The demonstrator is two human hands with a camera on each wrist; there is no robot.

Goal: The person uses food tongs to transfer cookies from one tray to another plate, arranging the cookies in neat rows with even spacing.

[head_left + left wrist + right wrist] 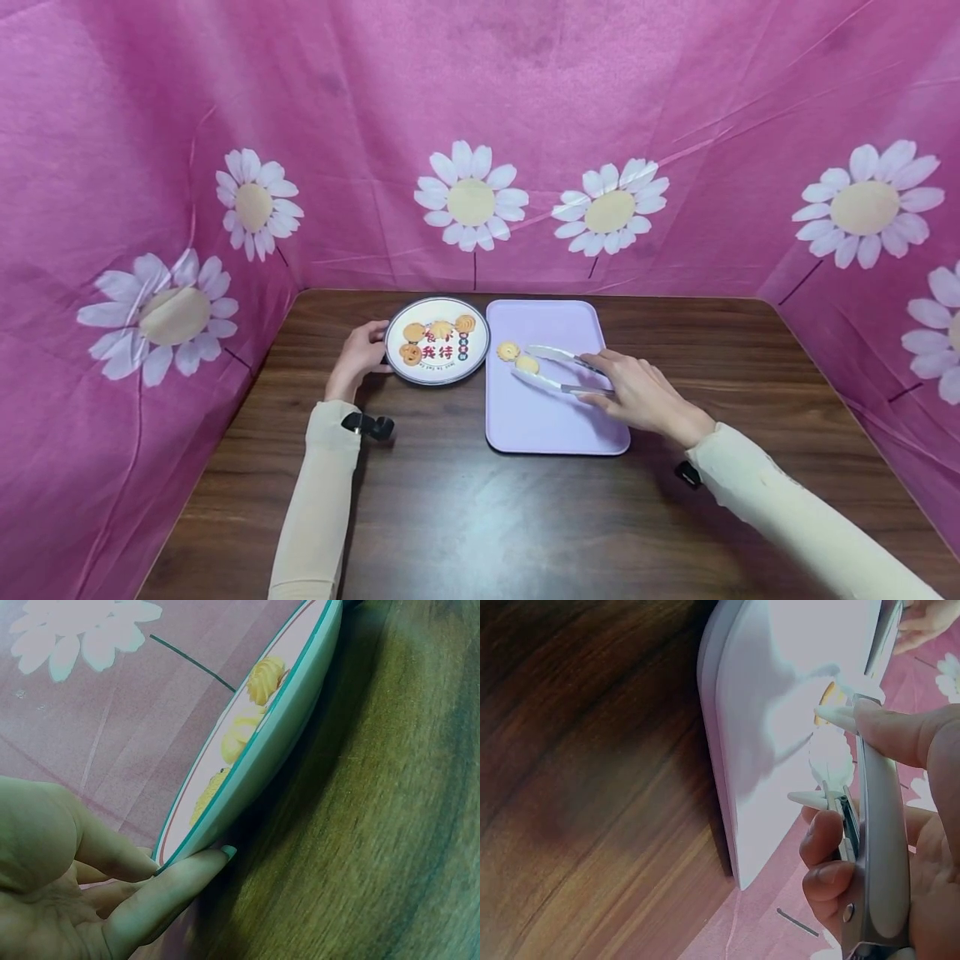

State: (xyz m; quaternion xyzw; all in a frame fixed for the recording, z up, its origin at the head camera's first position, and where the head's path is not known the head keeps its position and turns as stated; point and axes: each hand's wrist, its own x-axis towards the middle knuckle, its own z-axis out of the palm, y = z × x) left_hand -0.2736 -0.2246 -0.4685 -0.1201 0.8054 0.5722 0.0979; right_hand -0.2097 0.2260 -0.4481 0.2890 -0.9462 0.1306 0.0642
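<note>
My left hand (361,358) pinches the left rim of a white oval plate (442,372) with a dark edge; the left wrist view shows thumb and fingers on that rim. Printed red characters and several cookies (441,331) are on the plate. My right hand (643,395) grips metal tongs (885,847) with pale tips. The tongs are spread over a lilac tray (551,427), their tips on either side of a round pale cookie (527,364). Whether they touch it I cannot tell. A flower-shaped cookie (507,351) lies beside it, toward the plate.
Plate and tray stand side by side near the back of a dark wooden table (450,517). A pink cloth (360,100) printed with white daisies hangs behind and along both sides. Each wrist wears a black strap (367,425).
</note>
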